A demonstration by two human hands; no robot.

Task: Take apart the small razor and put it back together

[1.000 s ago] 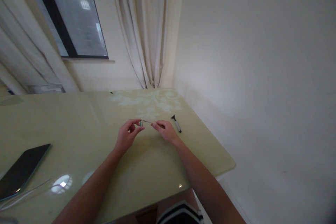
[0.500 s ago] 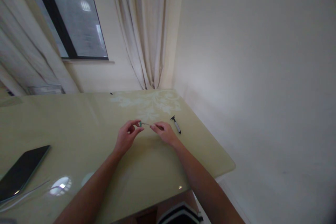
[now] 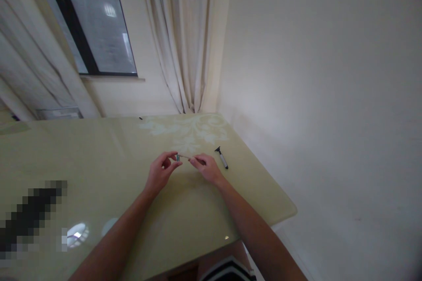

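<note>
Between the thumb and fingers of my left hand [image 3: 161, 170] is a small greenish piece [image 3: 178, 157], pinched at its top and bottom edges; its kind is too small to make out. A thin light stick [image 3: 184, 156] is gripped in my right hand [image 3: 207, 167], its tip pointing left at the small piece. Tip and piece look close or touching; I cannot tell which. Both hands are above the table. Just right of my right hand a razor [image 3: 222, 158] with a grey and black handle lies on the tabletop, head toward the back.
The glossy pale green table [image 3: 99, 158] has a floral pattern near its back corner. A dark flat shape [image 3: 33, 215], pixelated, lies at the left. A tiny black bit [image 3: 140, 118] sits at the back edge. Curtains [image 3: 187, 44] and a wall [image 3: 313, 96] border the table.
The small piece appears slightly turned in my left hand. Both hands keep their grips and nearly the same place; the whole view has shifted slightly.
</note>
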